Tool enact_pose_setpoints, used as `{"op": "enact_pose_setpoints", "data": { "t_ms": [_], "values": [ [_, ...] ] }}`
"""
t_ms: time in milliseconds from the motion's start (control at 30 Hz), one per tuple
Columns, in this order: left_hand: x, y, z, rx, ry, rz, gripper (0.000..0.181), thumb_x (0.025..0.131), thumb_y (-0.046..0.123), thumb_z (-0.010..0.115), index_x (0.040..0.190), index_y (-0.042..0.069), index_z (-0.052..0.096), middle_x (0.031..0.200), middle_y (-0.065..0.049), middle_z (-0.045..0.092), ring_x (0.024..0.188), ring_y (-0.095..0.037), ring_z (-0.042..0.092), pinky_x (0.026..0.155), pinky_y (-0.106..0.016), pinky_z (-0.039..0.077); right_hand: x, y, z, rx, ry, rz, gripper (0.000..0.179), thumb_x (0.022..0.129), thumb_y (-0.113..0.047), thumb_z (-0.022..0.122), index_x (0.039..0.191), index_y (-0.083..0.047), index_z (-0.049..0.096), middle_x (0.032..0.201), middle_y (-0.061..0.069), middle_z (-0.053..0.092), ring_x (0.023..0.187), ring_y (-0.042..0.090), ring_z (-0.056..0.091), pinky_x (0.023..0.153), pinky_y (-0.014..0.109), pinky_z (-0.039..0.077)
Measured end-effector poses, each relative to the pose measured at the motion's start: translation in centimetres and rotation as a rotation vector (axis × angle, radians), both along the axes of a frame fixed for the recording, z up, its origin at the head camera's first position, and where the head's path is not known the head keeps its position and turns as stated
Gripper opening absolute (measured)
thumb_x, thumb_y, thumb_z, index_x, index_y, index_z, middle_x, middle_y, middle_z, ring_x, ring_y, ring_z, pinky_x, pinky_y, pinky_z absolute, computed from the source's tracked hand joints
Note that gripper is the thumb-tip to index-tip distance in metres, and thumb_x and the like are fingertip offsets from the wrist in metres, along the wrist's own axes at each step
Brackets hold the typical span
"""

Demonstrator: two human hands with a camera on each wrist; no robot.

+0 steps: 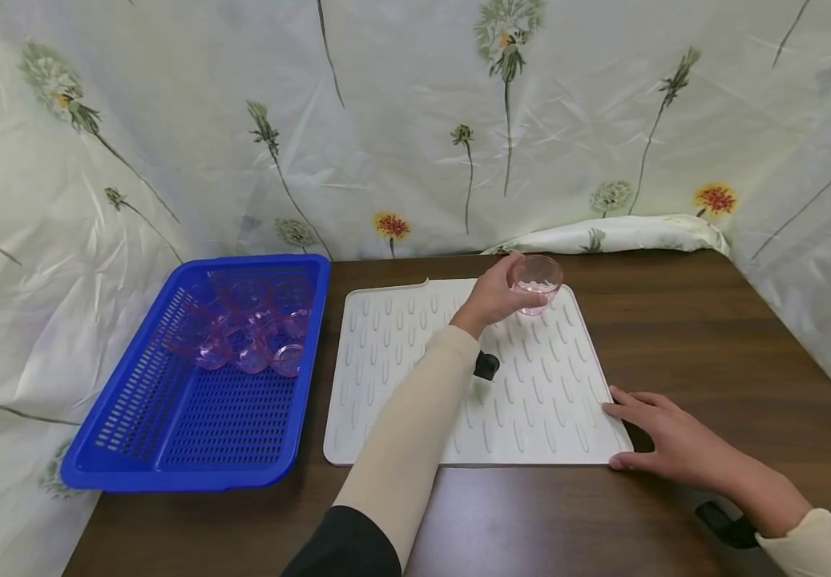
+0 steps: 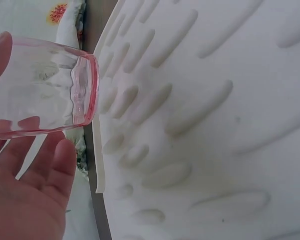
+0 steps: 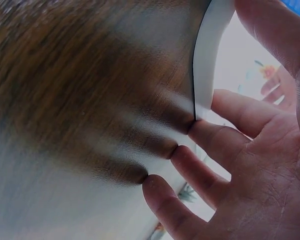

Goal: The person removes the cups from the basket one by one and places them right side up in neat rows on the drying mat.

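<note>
My left hand [image 1: 496, 295] holds a pink-tinted clear glass cup [image 1: 539, 276] over the far right part of a white ribbed mat [image 1: 401, 377]. In the left wrist view, thumb and fingers lie on opposite sides of the cup [image 2: 45, 90], and its thick base is close over the mat's raised ribs. My right hand [image 1: 663, 437] is at the mat's near right corner with its fingers spread. The right wrist view shows those fingertips [image 3: 157, 187] on the wooden table, the index finger against the mat's edge [image 3: 207, 65].
To the left of the mat stands a blue plastic basket [image 1: 191, 473] with several pink-tinted glass cups [image 1: 252, 328] in its far half. Dandelion-print fabric [image 1: 401, 128] hangs behind the brown wooden table [image 1: 682, 320], and a fold of it lies along the back edge.
</note>
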State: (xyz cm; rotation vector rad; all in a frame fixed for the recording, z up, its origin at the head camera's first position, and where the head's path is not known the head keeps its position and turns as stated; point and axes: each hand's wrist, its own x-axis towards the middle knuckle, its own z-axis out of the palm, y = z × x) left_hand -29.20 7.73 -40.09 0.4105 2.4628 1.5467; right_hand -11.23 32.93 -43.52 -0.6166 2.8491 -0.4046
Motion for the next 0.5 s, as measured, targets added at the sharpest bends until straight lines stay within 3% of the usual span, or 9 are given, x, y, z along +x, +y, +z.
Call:
{"op": "enact_pose_setpoints", "data": {
  "t_ms": [267, 500],
  "values": [
    [0.3, 1.3, -0.4, -0.028, -0.009, 0.009, 0.074, 0.081, 0.028, 0.083, 0.145, 0.019, 0.047, 0.142, -0.001, 0.058, 0.124, -0.018, 0.057, 0.098, -0.031, 0.051, 0.1, 0.1, -0.1, 0.011, 0.011, -0.004, 0.083, 0.073, -0.056, 0.079, 0.135, -0.005, 0.060, 0.147, 0.026, 0.049, 0.125, 0.044, 0.049, 0.092, 0.060, 0.049],
    [0.3, 1.6, -0.7, -0.049, 0.013, 0.028, 0.073, 0.079, 0.027, 0.084, 0.143, 0.017, 0.049, 0.139, -0.002, 0.060, 0.124, -0.018, 0.057, 0.100, -0.029, 0.049, 0.0, -0.1, 0.0, 0.005, 0.014, -0.002, 0.082, 0.073, -0.056, 0.079, 0.135, -0.006, 0.060, 0.147, 0.025, 0.049, 0.126, 0.044, 0.049, 0.092, 0.060, 0.049]
  ]
}}
